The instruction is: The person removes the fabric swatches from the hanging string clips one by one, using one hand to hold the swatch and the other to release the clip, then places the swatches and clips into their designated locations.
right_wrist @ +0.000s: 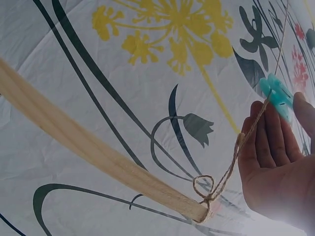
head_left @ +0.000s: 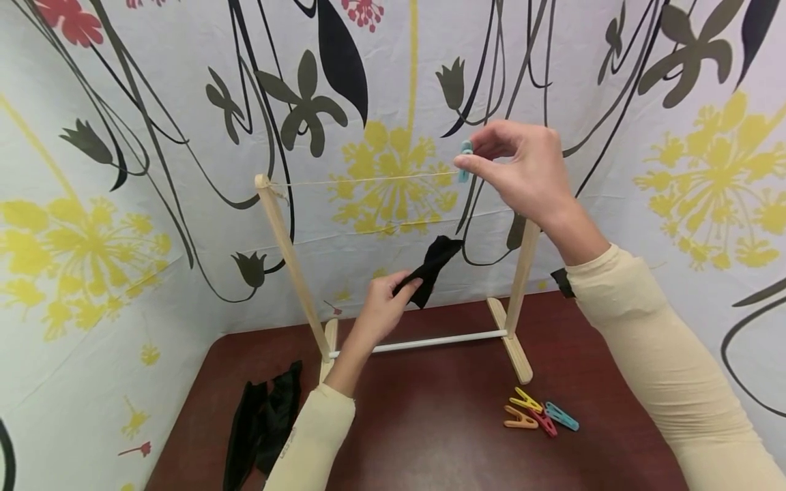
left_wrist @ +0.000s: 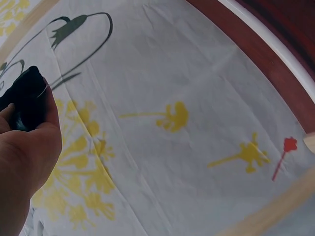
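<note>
My right hand (head_left: 522, 167) pinches a light teal clothespin (head_left: 464, 162) between thumb and fingers at the string (head_left: 381, 179) of a small wooden drying rack. In the right wrist view the clothespin (right_wrist: 275, 93) sits at the twine (right_wrist: 256, 120), above the open-spread fingers of the right hand (right_wrist: 275, 167). Lower down, my left hand (head_left: 383, 303) grips a folded piece of black cloth (head_left: 437, 262), which sticks up and away below the string. The left wrist view has the left hand (left_wrist: 29, 157) at its edge, holding that cloth (left_wrist: 29, 96); its exact kind is unclear.
The rack's left post (head_left: 291, 262) and right post (head_left: 524, 273) stand on flat wooden feet, joined low by a white rod (head_left: 442, 340). More black cloth (head_left: 264, 423) lies at the table's left. Several coloured clothespins (head_left: 543, 412) lie at the right. A patterned curtain surrounds the table.
</note>
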The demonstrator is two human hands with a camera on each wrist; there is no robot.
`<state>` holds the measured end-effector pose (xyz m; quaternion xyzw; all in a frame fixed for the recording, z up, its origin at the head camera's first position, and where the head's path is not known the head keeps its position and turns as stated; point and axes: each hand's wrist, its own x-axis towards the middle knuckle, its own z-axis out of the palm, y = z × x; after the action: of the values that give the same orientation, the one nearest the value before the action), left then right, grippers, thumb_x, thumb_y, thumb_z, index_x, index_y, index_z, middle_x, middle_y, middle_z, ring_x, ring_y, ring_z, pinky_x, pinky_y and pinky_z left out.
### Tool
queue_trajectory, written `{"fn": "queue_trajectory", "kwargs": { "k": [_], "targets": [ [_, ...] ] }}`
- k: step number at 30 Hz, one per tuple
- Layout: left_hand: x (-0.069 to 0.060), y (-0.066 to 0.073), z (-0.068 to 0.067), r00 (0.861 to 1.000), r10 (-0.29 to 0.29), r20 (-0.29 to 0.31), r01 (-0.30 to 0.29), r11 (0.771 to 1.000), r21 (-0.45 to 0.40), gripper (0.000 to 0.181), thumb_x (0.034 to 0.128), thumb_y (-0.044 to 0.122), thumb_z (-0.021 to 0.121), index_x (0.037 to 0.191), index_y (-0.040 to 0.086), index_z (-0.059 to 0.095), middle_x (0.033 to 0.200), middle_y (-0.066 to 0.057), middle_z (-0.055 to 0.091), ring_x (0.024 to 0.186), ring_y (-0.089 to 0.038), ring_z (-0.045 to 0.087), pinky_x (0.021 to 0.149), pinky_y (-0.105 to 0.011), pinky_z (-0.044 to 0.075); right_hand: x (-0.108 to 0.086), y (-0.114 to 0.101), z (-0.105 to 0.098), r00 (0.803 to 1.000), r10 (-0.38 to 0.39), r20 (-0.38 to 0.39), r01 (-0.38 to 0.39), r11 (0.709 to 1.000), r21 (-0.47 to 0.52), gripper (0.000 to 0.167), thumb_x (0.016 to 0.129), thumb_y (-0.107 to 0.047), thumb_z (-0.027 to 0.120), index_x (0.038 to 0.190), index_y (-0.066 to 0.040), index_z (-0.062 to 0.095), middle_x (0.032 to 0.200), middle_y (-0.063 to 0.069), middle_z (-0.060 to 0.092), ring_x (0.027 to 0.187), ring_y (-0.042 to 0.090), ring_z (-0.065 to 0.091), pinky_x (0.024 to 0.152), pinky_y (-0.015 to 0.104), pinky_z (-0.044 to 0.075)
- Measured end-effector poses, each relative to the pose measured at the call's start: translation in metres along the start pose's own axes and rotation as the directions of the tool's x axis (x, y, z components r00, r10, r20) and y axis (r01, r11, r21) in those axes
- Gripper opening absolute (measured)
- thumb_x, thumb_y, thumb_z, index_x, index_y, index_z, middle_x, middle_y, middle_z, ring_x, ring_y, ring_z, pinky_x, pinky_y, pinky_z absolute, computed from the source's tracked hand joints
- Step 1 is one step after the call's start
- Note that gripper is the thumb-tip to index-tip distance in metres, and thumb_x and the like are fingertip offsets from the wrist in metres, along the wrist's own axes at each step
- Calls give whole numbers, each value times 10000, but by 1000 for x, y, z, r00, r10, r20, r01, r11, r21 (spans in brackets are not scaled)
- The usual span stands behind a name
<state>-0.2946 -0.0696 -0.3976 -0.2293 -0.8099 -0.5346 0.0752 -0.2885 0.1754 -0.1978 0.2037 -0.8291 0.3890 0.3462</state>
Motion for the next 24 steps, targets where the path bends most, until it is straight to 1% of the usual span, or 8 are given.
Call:
{"fn": "queue_trajectory", "kwargs": {
  "k": [2,3,6,9,11,14,19,24],
  "targets": [
    [-4,-3,-7,1000,-12,-8,12,1000,-3,222,1080,280,627,1152,148,790,861,-72,717,542,-126,399,516,-241,356,-1,1,0,1000,-14,-20,14,1000,9,209,910,-313,863,996,-132,802,899,-111,778,821,-76,687,787,138,490],
    [-5,-4,-10,1000,-22,-10,22,1000,-7,227,1080,280,626,1167,150,790,898,-72,740,576,-130,462,531,-243,378,-1,1,0,999,-26,-33,26,999,19,203,907,-296,868,993,-125,803,887,-141,769,820,-81,688,785,135,491],
    [-11,-9,-18,999,-32,-19,32,999,-29,231,1082,264,621,1196,152,789,1053,-81,789,662,-224,568,564,-257,409,0,2,1,995,-64,-73,67,997,44,185,896,-247,879,987,-104,804,856,-226,734,815,-90,690,794,137,487],
    [-16,-13,-23,999,-43,-28,41,998,-49,233,1088,245,614,1221,162,786,1190,-76,790,789,-248,642,631,-282,457,1,3,2,991,-89,-95,96,993,69,178,892,-214,881,991,-89,803,841,-266,708,814,-71,696,819,144,496],
    [-19,-16,-25,998,-52,-38,50,997,-52,224,1090,228,607,1207,175,790,1214,-62,784,825,-186,655,667,-289,494,1,3,2,990,-98,-98,106,991,76,178,895,-206,878,994,-80,801,840,-264,703,814,-50,702,827,149,507],
    [-24,-18,-29,996,-72,-50,69,996,-65,225,1088,200,600,1202,183,794,1225,-56,783,907,-169,699,725,-291,534,0,2,2,989,-106,-100,114,991,77,179,895,-205,878,991,-75,802,837,-262,704,816,-39,708,827,146,520],
    [-32,-24,-37,994,-76,-74,73,996,-45,215,1087,200,606,1187,189,796,1187,-56,793,993,-178,735,809,-314,594,-4,1,2,992,-87,-90,94,992,79,173,878,-199,892,977,-84,807,829,-273,702,818,-56,703,807,144,509],
    [-42,-29,-50,991,-121,-56,120,993,-12,223,1093,213,597,1211,219,786,1227,-35,783,1121,-215,747,921,-420,628,-12,4,-1,993,-79,-93,85,995,58,180,840,-177,921,969,-100,822,821,-317,692,816,-104,690,827,117,495]
  ]
}}
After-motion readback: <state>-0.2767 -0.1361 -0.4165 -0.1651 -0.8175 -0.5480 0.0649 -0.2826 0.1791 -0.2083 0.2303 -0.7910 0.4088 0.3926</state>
